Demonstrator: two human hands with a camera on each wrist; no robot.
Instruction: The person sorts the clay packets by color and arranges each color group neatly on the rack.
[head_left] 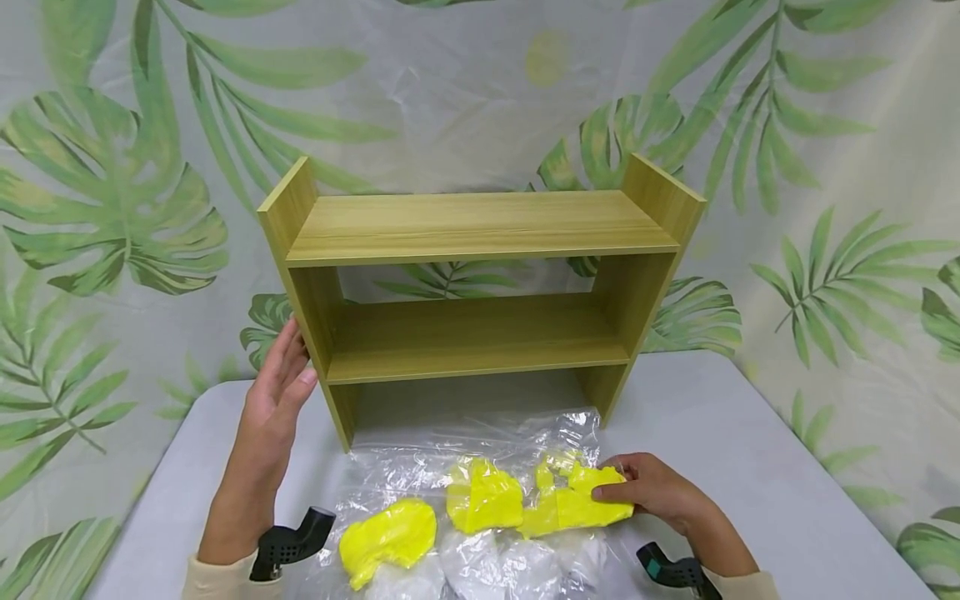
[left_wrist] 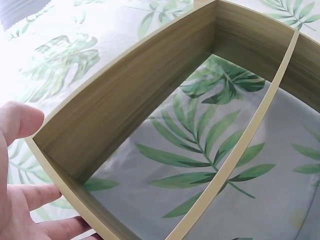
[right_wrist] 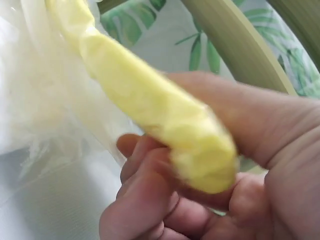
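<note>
- Head view: a wooden shelf with 2 boards stands upright on a white table.
- Before it lies clear plastic with 3 yellow pieces and white lumps.
- Right hand pinches the end of the rightmost yellow piece between thumb and fingers.
- Left hand, fingers extended, thumb spread, touches the shelf's left side panel, grasping nothing.

The bag lies before the shelf on your bench, left fingers at the shelf's left side, right fingers at the bag's right end.
</note>
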